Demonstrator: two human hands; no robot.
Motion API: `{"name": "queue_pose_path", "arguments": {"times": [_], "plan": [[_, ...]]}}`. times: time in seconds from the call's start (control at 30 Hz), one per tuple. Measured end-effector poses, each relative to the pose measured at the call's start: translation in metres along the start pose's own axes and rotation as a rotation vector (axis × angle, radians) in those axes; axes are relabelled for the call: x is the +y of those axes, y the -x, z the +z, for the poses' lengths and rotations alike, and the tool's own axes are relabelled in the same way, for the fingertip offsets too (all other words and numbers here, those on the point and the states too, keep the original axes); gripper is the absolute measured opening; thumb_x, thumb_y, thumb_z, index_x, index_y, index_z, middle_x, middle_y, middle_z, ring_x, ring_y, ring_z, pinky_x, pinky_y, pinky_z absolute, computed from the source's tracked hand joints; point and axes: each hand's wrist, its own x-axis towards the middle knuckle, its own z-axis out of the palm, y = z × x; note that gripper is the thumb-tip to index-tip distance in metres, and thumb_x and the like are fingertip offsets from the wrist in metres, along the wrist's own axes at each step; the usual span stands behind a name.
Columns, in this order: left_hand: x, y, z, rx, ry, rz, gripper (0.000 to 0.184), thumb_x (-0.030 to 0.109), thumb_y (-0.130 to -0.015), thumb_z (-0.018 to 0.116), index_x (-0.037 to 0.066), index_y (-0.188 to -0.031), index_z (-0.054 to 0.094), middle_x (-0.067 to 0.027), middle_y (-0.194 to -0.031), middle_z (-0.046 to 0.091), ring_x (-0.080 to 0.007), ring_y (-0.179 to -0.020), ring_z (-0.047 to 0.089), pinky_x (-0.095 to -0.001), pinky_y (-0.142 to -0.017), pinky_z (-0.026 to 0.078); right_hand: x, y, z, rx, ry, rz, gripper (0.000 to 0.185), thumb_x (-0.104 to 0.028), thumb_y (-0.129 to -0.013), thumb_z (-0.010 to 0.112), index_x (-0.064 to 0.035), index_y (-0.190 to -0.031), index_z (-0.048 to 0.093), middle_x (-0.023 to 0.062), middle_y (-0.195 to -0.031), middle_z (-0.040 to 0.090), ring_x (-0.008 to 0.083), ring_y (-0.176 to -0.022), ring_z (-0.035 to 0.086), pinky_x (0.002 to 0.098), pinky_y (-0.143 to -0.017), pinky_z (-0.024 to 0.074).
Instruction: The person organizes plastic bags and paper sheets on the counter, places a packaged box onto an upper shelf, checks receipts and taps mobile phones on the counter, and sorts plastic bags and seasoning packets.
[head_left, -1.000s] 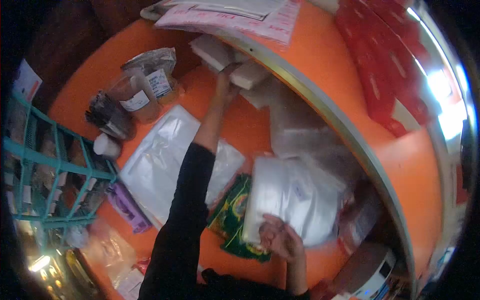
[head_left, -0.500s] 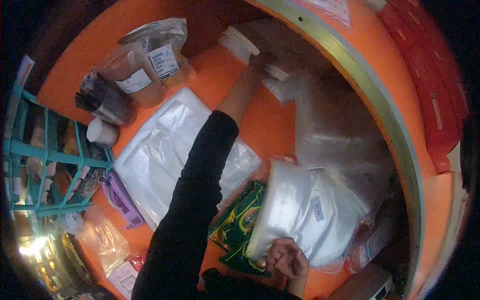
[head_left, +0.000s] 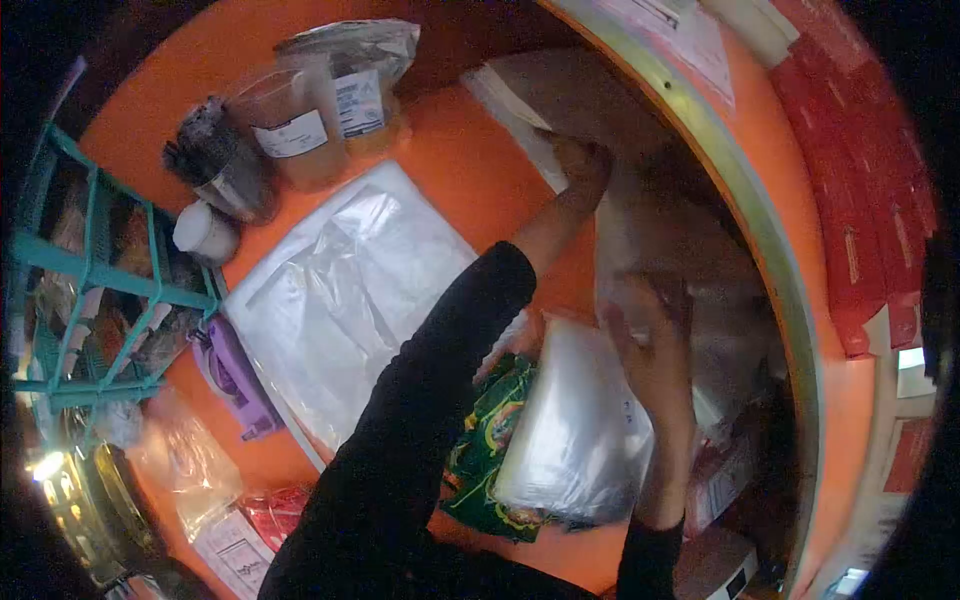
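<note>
My left hand [head_left: 580,168] reaches across to the far right of the orange surface, its fingers closed at the edge of a stack of clear plastic bags [head_left: 512,108]. Shadow hides part of those fingers. My right hand [head_left: 650,325], smeared by motion, is raised over the right side with thumb and fingers apart. Below and left of it lies another stack of clear plastic bags [head_left: 575,430]. A green packet [head_left: 490,430] is partly under that stack. Left of my left arm, a broad pile of clear plastic [head_left: 345,270] lies flat.
Along the back left stand labelled pouches [head_left: 360,105], a tub [head_left: 295,140], a container of dark utensils [head_left: 225,170] and a white cup [head_left: 205,235]. A teal rack [head_left: 90,275] and a purple object [head_left: 235,380] are at left. A raised metal-edged rim [head_left: 740,180] curves along the right.
My left hand has shifted right and slightly nearer, and the far bag stack lies straighter. My right hand has risen from the near stack's lower edge and opened.
</note>
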Motion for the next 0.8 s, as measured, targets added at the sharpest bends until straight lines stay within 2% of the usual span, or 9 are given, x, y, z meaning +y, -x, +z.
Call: {"name": "queue_pose_path", "arguments": {"times": [0.2, 0.3, 0.4, 0.43, 0.47, 0.53, 0.63, 0.7, 0.8], "plan": [[-0.028, -0.032, -0.015, -0.235, -0.315, 0.136, 0.114, 0.022, -0.075, 0.070, -0.011, -0.133, -0.022, -0.0293, -0.133, 0.038, -0.0358, -0.115, 0.048, -0.0385, -0.097, 0.042, 0.001, -0.040, 0.052, -0.114, 0.503, 0.163, 0.071, -0.040, -0.062, 0.078, -0.0161, -0.125, 0.053, 0.0309, -0.142, 0.020, 0.0487, -0.132, 0.016, 0.0602, -0.106, 0.0157], [0.007, -0.015, -0.056, -0.499, 0.192, 0.014, 0.095, 0.015, -0.080, 0.063, -0.013, -0.137, -0.008, -0.0292, -0.129, 0.043, -0.0365, -0.109, 0.054, -0.0396, -0.093, 0.045, 0.004, -0.052, 0.030, -0.296, 0.491, 0.185, 0.077, -0.041, -0.058, 0.080, -0.0147, -0.125, 0.052, 0.0304, -0.141, 0.026, 0.0432, -0.132, 0.023, 0.0578, -0.106, 0.0181], [0.027, -0.021, -0.092, -0.486, -0.174, 0.055, 0.096, 0.020, -0.080, 0.062, -0.014, -0.136, -0.009, -0.0300, -0.129, 0.043, -0.0371, -0.111, 0.052, -0.0389, -0.096, 0.042, 0.008, -0.064, -0.003, -0.441, 0.473, 0.050, 0.056, -0.023, -0.065, 0.075, -0.0145, -0.117, 0.056, 0.0288, -0.126, 0.043, 0.0426, -0.119, 0.040, 0.0516, -0.098, 0.0335], [0.031, -0.021, -0.105, -0.528, -0.253, 0.097, 0.088, 0.034, -0.082, 0.058, -0.013, -0.135, 0.005, -0.0292, -0.130, 0.042, -0.0367, -0.113, 0.051, -0.0404, -0.096, 0.042, 0.015, -0.066, -0.011, -0.488, 0.467, 0.006, 0.050, -0.017, -0.067, 0.073, -0.0145, -0.114, 0.057, 0.0283, -0.121, 0.048, 0.0424, -0.115, 0.046, 0.0496, -0.096, 0.0386], [0.036, -0.020, -0.113, -0.572, -0.332, 0.138, 0.086, 0.047, -0.084, 0.054, -0.012, -0.135, 0.018, -0.0285, -0.132, 0.041, -0.0364, -0.115, 0.049, -0.0420, -0.096, 0.041, 0.030, -0.063, -0.016, -0.523, 0.325, 0.056, 0.056, -0.022, -0.070, 0.072, -0.0108, -0.121, 0.053, 0.0239, -0.127, 0.047, 0.0386, -0.117, 0.046, 0.0459, -0.101, 0.0345], [0.022, -0.039, -0.107, -0.526, -0.411, 0.213, 0.086, 0.042, -0.084, 0.054, -0.014, -0.136, 0.014, -0.0312, -0.129, 0.041, -0.0394, -0.117, 0.046, -0.0420, -0.099, 0.038, 0.054, -0.053, -0.003, -0.550, 0.192, 0.112, 0.063, -0.028, -0.073, 0.071, -0.0071, -0.128, 0.049, 0.0196, -0.132, 0.046, 0.0348, -0.120, 0.045, 0.0422, -0.106, 0.0303], [-0.009, -0.046, -0.095, -0.387, -0.209, 0.298, 0.083, 0.039, -0.085, 0.053, -0.016, -0.136, 0.015, -0.0339, -0.127, 0.040, -0.0432, -0.121, 0.039, -0.0430, -0.103, 0.032, 0.064, -0.031, 0.017, -0.223, 0.535, 0.240, 0.058, -0.007, -0.072, 0.067, -0.0075, -0.127, 0.050, 0.0166, -0.132, 0.046, 0.0366, -0.117, 0.047, 0.0386, -0.105, 0.0323], [-0.006, -0.050, -0.095, -0.277, 0.087, 0.320, 0.080, 0.041, -0.086, 0.050, -0.015, -0.135, 0.021, -0.0340, -0.129, 0.037, -0.0441, -0.123, 0.036, -0.0439, -0.104, 0.031, 0.043, -0.024, -0.016, -0.260, 0.645, -0.030, 0.053, -0.002, -0.071, 0.062, -0.0130, -0.123, 0.056, 0.0222, -0.128, 0.048, 0.0396, -0.119, 0.045, 0.0447, -0.099, 0.0386], [0.013, -0.071, -0.119, -0.293, -0.234, 0.269, 0.077, 0.039, -0.087, 0.049, -0.011, -0.138, 0.018, -0.0329, -0.135, 0.028, -0.0426, -0.125, 0.034, -0.0426, -0.104, 0.031, 0.017, -0.011, -0.044, -0.365, 0.726, -0.154, 0.047, -0.001, -0.072, 0.058, -0.0125, -0.118, 0.060, 0.0246, -0.127, 0.047, 0.0419, -0.122, 0.041, 0.0460, -0.102, 0.0363]]}}
